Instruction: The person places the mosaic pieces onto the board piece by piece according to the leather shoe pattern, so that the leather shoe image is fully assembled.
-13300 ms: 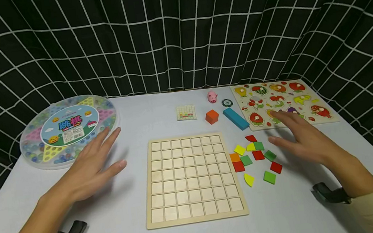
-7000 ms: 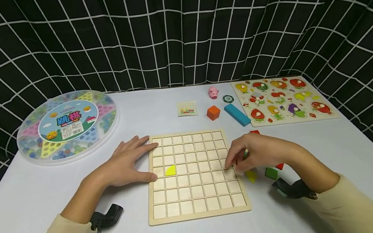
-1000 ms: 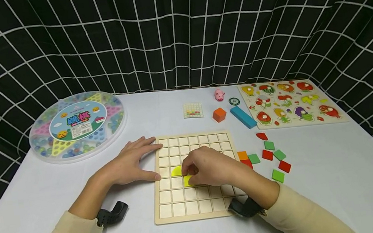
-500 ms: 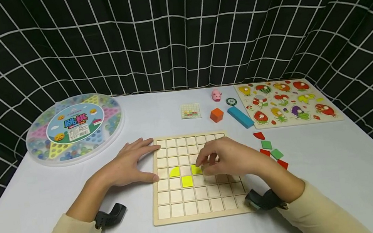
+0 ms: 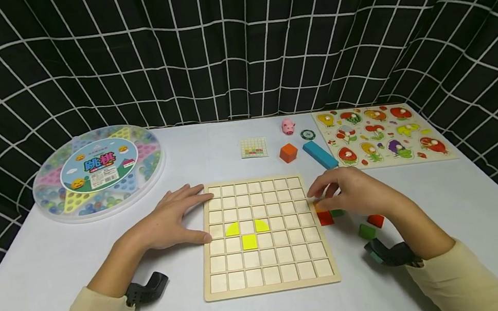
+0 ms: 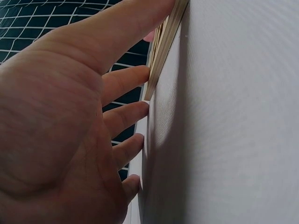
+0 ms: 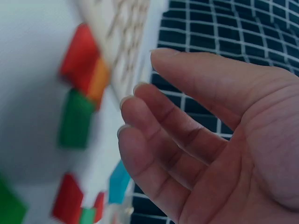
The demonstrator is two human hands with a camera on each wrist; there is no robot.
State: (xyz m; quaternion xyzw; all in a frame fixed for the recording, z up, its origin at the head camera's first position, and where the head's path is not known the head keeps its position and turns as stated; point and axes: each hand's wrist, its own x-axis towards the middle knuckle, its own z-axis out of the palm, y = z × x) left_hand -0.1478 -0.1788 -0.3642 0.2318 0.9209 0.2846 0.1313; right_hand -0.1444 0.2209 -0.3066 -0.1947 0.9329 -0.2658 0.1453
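A wooden grid board (image 5: 261, 276) lies mid-table. In its cells lie two yellow quarter-circle tiles (image 5: 232, 229) and, one row nearer, a yellow square tile (image 5: 249, 242). My left hand (image 5: 173, 219) rests spread at the board's left edge, thumb and index finger touching the frame. Just beyond the right edge, my right hand (image 5: 358, 191) hovers over loose tiles, its fingers loosely bent. The right wrist view shows nothing between those fingers. Below it are an orange tile (image 7: 99, 80), a red tile (image 5: 325, 218) and a green tile (image 7: 76, 120); other tiles are partly hidden.
At the back left sits a round marble-game box (image 5: 103, 204). A small pattern card (image 5: 254, 147), pink pig (image 5: 288, 126), round chip (image 5: 307, 135), orange cube (image 5: 288, 153) and blue block (image 5: 320, 155) stand behind the board. A fruit puzzle board (image 5: 381, 134) lies back right.
The yellow pieces have gone from the loose group onto the board. Over the last second my right hand left the second quarter-circle and moved right to the loose tiles. The left hand stays put.
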